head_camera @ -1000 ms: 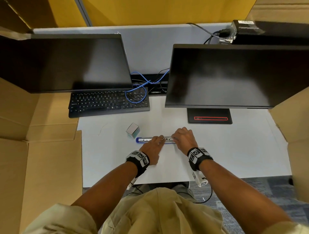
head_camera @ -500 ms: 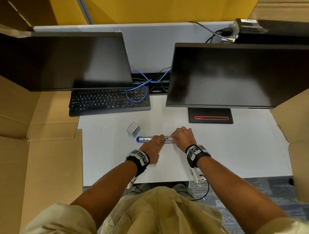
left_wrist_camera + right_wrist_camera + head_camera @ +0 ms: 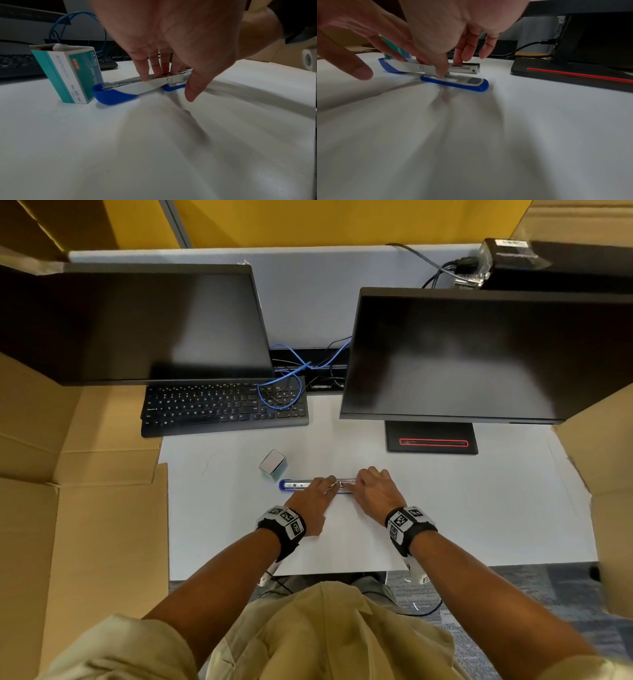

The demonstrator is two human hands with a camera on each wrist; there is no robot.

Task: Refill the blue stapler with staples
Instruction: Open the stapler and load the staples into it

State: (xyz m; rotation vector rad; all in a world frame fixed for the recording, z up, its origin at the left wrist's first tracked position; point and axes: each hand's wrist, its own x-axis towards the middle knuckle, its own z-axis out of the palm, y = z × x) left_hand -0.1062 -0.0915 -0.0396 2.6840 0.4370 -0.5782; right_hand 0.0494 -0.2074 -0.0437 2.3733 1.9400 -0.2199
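Observation:
The blue stapler [image 3: 296, 485] lies opened out flat on the white desk [image 3: 479, 508], its blue-and-white cover [image 3: 120, 93] to the left and its blue base [image 3: 457, 81] to the right. My left hand [image 3: 313, 496] presses straight fingers [image 3: 145, 73] on the cover near the hinge, with the thumb hanging free. My right hand [image 3: 371, 491] pinches the metal staple channel [image 3: 467, 68] between its thumb and a finger just right of the hinge. A teal and white staple box [image 3: 273, 464] stands upright and open-topped beside the cover's left end. No loose staples show.
A black keyboard [image 3: 222, 409] with a blue cable [image 3: 284, 385] looped on it sits behind, under the left monitor [image 3: 137, 326]. The right monitor's base [image 3: 431, 441] stands close behind my right hand. Cardboard sheets flank the desk on the left [image 3: 85, 525] and right [image 3: 609, 474].

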